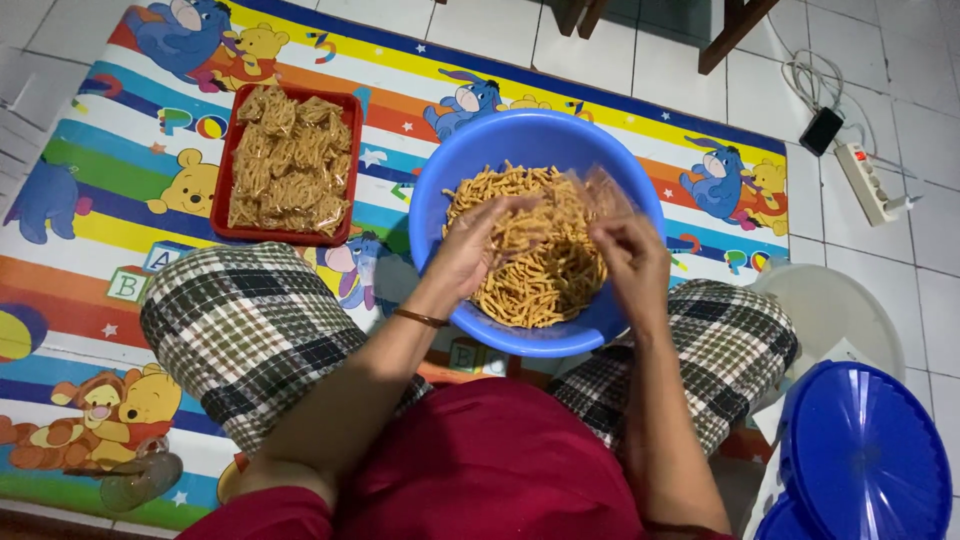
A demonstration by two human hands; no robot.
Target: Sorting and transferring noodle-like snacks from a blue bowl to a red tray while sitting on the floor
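Two hands work over one blue bowl (pixel 440 190) of thin orange-yellow snack sticks (pixel 545 285). The left hand (pixel 475 245) has its fingers curled loosely over a clump of sticks at the heap's left side; how firmly it grips cannot be told. The right hand (pixel 628 250) pinches the edge of a clear plastic bag (pixel 600 190), fingers closed on the film, the bag's mouth turned toward the left hand and its length running up and away from the person. The sticks lie in every direction, with no common long axis. A thin bracelet (pixel 420 318) circles the left wrist. The bowl rests on a colourful cartoon mat (pixel 90 160), between the person's knees in checked trousers (pixel 250 330). One red tray (pixel 290 165), left of the bowl and apart from it, holds filled packets of the same snack; their count cannot be told. One blue lid (pixel 865 455) lies at lower right, one power strip (pixel 868 182) on the tiled floor (pixel 900 80).
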